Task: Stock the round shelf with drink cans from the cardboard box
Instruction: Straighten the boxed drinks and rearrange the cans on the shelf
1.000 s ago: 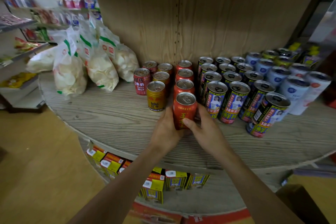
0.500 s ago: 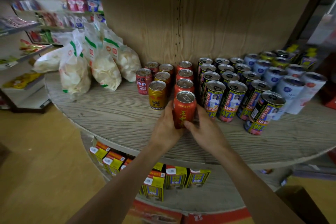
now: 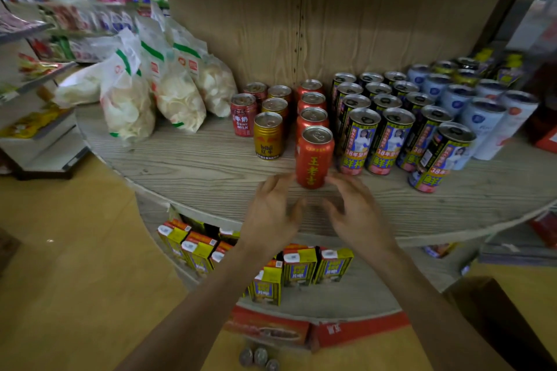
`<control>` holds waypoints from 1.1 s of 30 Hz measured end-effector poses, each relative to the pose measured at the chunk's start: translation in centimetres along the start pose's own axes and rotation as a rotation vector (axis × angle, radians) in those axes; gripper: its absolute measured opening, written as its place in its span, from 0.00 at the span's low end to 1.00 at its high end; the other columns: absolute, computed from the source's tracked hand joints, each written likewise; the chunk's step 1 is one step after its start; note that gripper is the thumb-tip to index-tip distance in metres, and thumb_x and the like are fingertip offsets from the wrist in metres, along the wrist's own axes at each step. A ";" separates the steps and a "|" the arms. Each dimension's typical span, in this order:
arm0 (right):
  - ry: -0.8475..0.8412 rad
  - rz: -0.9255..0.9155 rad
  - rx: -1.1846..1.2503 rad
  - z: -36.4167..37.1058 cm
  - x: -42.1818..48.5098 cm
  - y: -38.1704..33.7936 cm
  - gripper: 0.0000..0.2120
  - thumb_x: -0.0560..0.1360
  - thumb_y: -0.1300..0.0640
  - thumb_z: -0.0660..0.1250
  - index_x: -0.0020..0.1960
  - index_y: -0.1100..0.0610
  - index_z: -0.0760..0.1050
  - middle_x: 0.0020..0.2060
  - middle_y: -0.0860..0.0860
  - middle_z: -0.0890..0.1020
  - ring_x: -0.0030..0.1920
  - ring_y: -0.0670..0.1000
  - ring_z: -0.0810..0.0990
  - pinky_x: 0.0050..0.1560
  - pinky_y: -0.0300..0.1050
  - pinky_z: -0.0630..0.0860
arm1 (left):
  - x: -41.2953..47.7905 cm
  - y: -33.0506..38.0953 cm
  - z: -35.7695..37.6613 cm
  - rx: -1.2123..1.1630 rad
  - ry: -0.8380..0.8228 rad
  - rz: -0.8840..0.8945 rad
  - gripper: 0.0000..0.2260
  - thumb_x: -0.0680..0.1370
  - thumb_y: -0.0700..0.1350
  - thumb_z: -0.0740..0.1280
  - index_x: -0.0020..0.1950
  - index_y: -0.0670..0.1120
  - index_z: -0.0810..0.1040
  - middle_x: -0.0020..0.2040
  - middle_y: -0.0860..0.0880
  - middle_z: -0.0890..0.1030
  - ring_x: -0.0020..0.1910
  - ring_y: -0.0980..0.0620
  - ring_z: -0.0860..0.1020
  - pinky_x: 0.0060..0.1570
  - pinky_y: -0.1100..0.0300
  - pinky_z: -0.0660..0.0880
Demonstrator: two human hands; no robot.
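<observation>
Round grey wood shelf (image 3: 187, 166): tall red drink can (image 3: 313, 159) stands placed, left hand (image 3: 271, 214) and right hand (image 3: 358, 214) fingers open beside it; silver-topped cans (image 3: 260, 356) wait below.

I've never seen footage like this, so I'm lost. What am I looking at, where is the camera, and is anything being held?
There is no machine: a person wears a camera on the head, so this single picture looks down along their arms. The left hand and right hand are open on either side of a red can that stands upright on the round shelf; neither grips it. Behind it stand more red cans; nearby are a gold can, tall black-and-yellow cans and bags of snacks.
</observation>
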State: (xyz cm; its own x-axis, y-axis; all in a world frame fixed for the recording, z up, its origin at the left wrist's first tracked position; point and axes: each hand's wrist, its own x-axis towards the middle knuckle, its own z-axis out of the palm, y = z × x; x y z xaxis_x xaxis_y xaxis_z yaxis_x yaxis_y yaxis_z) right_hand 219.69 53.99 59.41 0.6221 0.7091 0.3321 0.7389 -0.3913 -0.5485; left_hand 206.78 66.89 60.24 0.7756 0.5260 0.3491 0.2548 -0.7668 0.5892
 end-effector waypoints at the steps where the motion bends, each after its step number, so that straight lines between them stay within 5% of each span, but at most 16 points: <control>1: 0.003 -0.011 -0.028 0.2 -0.5 -0.4 0.23 0.76 0.57 0.71 0.70 0.58 0.74 0.67 0.54 0.76 0.69 0.55 0.72 0.71 0.47 0.67 | -0.5 -0.3 -0.2 0.038 -0.005 0.035 0.21 0.79 0.48 0.68 0.72 0.46 0.74 0.67 0.46 0.76 0.66 0.45 0.73 0.66 0.50 0.72; 6: -0.018 -0.018 -0.112 1.3 -3.4 -3.3 0.23 0.75 0.59 0.71 0.69 0.59 0.75 0.66 0.53 0.77 0.66 0.56 0.73 0.68 0.45 0.66 | -3.4 -2.1 -1.7 0.163 -0.035 0.118 0.25 0.76 0.54 0.57 0.66 0.42 0.78 0.64 0.42 0.78 0.66 0.39 0.74 0.64 0.44 0.74; 17: -0.005 -0.076 -0.176 5.8 -11.8 -7.8 0.19 0.75 0.57 0.66 0.66 0.58 0.76 0.61 0.53 0.77 0.62 0.58 0.76 0.66 0.52 0.72 | -12.7 -6.7 -2.9 0.128 -0.106 0.205 0.21 0.79 0.54 0.60 0.67 0.44 0.77 0.63 0.44 0.78 0.64 0.40 0.75 0.60 0.46 0.75; 26: -0.298 0.155 -0.178 12.1 -19.9 -6.1 0.24 0.74 0.58 0.69 0.70 0.57 0.73 0.66 0.53 0.76 0.66 0.58 0.73 0.65 0.57 0.74 | -20.3 -11.8 0.4 0.159 -0.361 0.082 0.23 0.76 0.55 0.60 0.67 0.46 0.76 0.63 0.48 0.78 0.63 0.44 0.75 0.56 0.49 0.75; 33: -0.457 0.253 -0.176 17.1 -23.4 -2.9 0.23 0.77 0.53 0.69 0.70 0.52 0.70 0.67 0.49 0.73 0.69 0.55 0.70 0.64 0.50 0.72 | -24.9 -15.1 5.1 0.115 -0.479 -0.044 0.25 0.76 0.56 0.59 0.71 0.47 0.73 0.65 0.48 0.76 0.65 0.43 0.73 0.57 0.49 0.75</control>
State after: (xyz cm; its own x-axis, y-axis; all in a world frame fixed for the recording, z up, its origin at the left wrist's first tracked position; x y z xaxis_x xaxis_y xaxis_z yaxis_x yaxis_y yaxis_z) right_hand 198.59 48.54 40.12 0.6393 0.7471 -0.1820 0.6371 -0.6472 -0.4186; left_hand 186.54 63.46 38.94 0.9339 0.3516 -0.0646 0.3349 -0.7973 0.5021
